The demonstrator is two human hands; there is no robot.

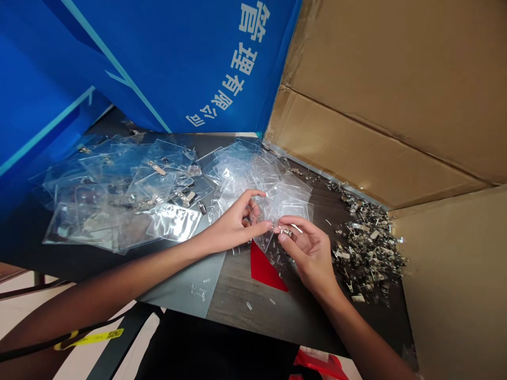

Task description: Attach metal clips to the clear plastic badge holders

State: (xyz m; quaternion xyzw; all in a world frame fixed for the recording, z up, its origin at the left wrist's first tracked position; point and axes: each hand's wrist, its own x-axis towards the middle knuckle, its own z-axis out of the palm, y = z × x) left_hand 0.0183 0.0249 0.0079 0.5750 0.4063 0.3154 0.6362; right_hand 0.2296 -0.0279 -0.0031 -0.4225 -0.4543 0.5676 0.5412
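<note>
My left hand (250,215) curls around a clear plastic badge holder (263,240), its thumb pointing toward the right hand. Between the thumb and fingers of my right hand (307,245) is a small metal badge clip (285,231), close beside the holder's slotted edge. Whether clip and holder are joined I cannot tell. Behind both hands lies a heap of clear badge holders (245,169). On the left spreads another pile of holders (95,211), with metal clips among them. Many loose metal clips (372,243) are heaped on the right.
Blue panels with white characters (158,63) stand behind the table (233,287). Cardboard (396,105) walls the right side. A red piece (267,269) lies below my hands, with small clear strips (249,305) scattered near the front edge. A black cable with a yellow tag (93,338) hangs lower left.
</note>
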